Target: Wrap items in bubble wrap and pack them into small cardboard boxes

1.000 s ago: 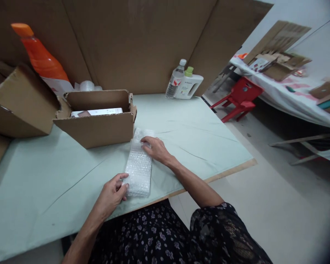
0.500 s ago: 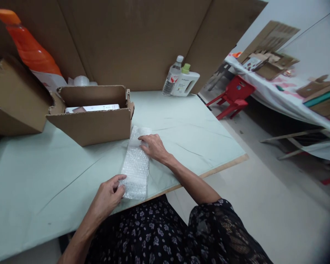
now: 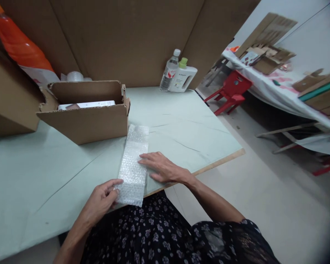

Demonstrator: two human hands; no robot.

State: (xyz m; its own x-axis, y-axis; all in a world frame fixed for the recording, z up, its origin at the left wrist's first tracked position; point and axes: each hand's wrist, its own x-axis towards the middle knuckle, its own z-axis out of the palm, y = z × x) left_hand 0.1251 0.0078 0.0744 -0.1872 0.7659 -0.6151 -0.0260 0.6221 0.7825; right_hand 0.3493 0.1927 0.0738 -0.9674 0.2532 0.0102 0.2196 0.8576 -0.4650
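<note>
A long folded strip of clear bubble wrap (image 3: 133, 161) lies on the pale green tabletop (image 3: 187, 132), its near end reaching the front edge. My left hand (image 3: 100, 198) has thumb and fingers closed on the strip's left edge, close to the near end. On the right side, my right hand (image 3: 161, 167) rests with fingers stretched out, the tips touching the wrap's surface. Just beyond the strip's far end, to the left, stands an open cardboard box (image 3: 99, 126) with a white printed box (image 3: 86, 105) inside it.
A large orange bottle (image 3: 23, 44) and another cardboard box (image 3: 11, 99) stand at the left. Toward the back are a clear water bottle (image 3: 170, 71) and a white jug (image 3: 183, 79), before a tall cardboard panel (image 3: 126, 40). A red chair (image 3: 232, 90) is off to the right.
My right hand has slid along the strip toward me, and its fingers are straighter. The strip's near end has shifted slightly toward me. My left hand stays at its left edge.
</note>
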